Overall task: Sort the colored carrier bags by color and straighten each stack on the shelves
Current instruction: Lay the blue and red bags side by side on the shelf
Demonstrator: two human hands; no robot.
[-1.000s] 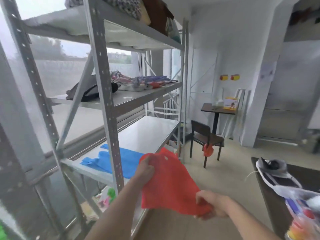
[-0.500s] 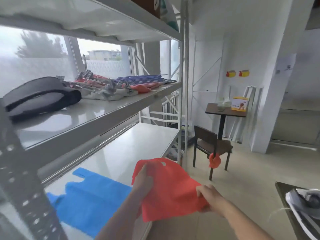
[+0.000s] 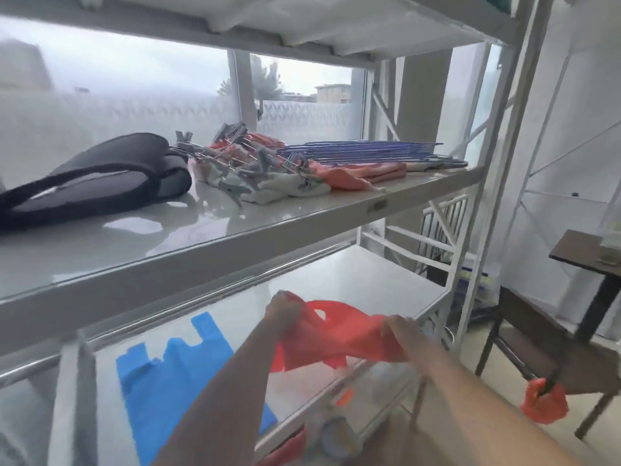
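A red carrier bag (image 3: 339, 338) is stretched between my two hands just above the lower white shelf (image 3: 353, 280). My left hand (image 3: 282, 312) grips its far left edge near the handle cut-out. My right hand (image 3: 405, 334) grips its right edge. A flat stack of blue carrier bags (image 3: 174, 375) lies on the same shelf to the left of the red one, partly hidden by my left forearm.
The middle shelf (image 3: 302, 216) carries a dark padded bag (image 3: 100, 179), a pile of clip hangers with pale and orange cloth (image 3: 268, 169) and blue rods (image 3: 363, 151). A dark chair (image 3: 537, 344) with a red bag (image 3: 544, 401) hanging on it stands at right, beside a small table (image 3: 588, 253).
I have come closer to the shelves. Both hands carried the red bag forward and lowered it over the lower shelf, right of the blue stack. It now lies flatter and more spread.
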